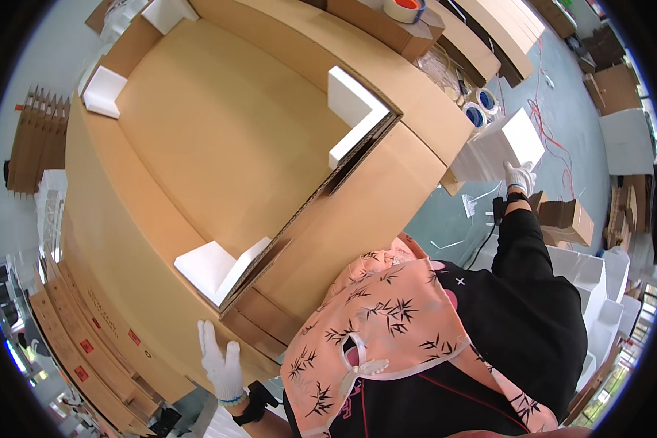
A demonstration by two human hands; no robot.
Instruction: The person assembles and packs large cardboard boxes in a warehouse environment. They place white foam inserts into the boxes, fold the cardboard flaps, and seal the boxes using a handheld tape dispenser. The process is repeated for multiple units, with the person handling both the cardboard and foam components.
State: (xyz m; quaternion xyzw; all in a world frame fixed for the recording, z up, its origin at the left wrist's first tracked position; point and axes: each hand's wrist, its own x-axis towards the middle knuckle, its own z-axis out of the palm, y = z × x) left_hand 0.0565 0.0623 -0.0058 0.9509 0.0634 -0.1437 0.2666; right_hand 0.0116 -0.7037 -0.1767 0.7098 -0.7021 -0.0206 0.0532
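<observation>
A large open cardboard box [226,131] lies before me, with white foam corner pieces standing in its corners: one at the near left [215,270], one at the right [354,113], one at the far left [104,93] and one at the far end [169,13]. My left hand [221,363], in a white knitted glove, is beside the box's near left outer flap, fingers spread and holding nothing. Off to the right, my gloved right hand [520,179] has its fingers closed at the lower edge of a white foam block [500,148]; part of the grip is hidden.
Tape rolls [482,106] lie beyond the box's right side, and another roll [404,9] sits on folded cardboard. Red cords [551,135] cross the floor. Small cartons [566,219] and white foam pieces [580,274] stand at my right; long cartons [87,343] are stacked at the left.
</observation>
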